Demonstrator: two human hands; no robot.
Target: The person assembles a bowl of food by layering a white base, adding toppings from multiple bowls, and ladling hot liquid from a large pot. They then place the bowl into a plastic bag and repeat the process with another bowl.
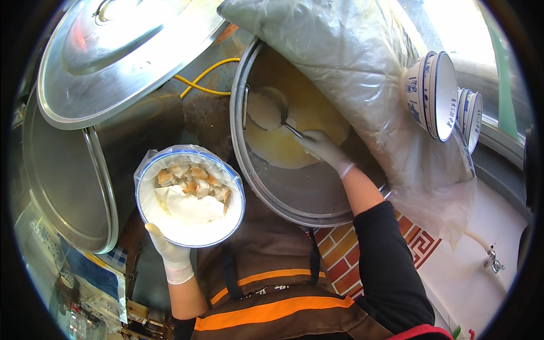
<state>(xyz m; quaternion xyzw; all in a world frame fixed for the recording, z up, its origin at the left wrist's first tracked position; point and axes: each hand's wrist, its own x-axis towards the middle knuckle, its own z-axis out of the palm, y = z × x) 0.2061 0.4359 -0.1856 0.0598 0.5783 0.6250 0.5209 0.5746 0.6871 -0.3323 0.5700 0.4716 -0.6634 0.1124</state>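
Note:
My gloved left hand (171,251) grips the lower rim of a white bowl (189,229) with a blue edge. Clear plastic film (148,165) lines the bowl. Inside lie torn bread pieces (199,180) with browned crusts, and a soft white mass (191,204), perhaps tofu pudding, sits in front of them. Over a deep metal pot (272,199), my gloved right hand (321,146) holds the handle of a metal skimmer or ladle (293,129). Its broad head carries something pale (265,108). Yellowish liquid and a smooth white mass (276,148) show lower in the pot.
A large metal lid (140,80) leans at upper left above another metal vessel (68,178). A plastic-covered quilted cover (365,85) drapes over the pot's right side. Stacked patterned bowls (431,95) stand beyond it. A yellow hose (204,87) lies behind, and a tap (493,260) is at right.

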